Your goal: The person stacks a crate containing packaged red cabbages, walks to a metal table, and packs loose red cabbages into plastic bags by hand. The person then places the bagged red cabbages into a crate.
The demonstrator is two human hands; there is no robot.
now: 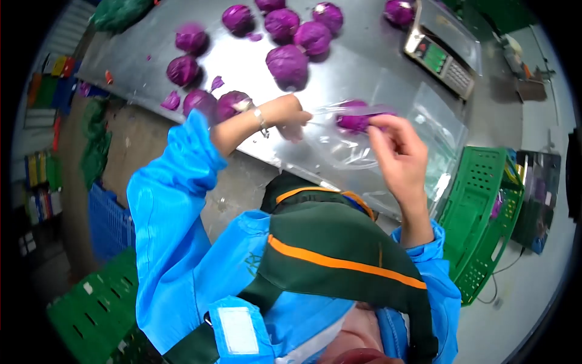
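Observation:
A clear plastic bag (345, 151) lies on the metal table (242, 73) in front of me, with a purple cabbage (354, 121) inside or beneath its film. My right hand (400, 148) pinches the bag's edge beside the cabbage, fingertips together. My left hand (290, 116), with a bracelet at the wrist, is at the bag's other side; its blurred fingers appear closed on a stretched strip of the plastic. Another clear bag (433, 121) lies flat to the right. Close by my left forearm sit purple cabbages (233, 104), with loose leaves near them.
Several more purple cabbages (287, 65) stand across the table's far side. A digital scale (439, 57) is at the back right. Green crates (476, 206) stand to my right, and a blue crate (109, 215) and green crate (97, 303) to my left. Green netting (121, 13) lies at the far-left corner.

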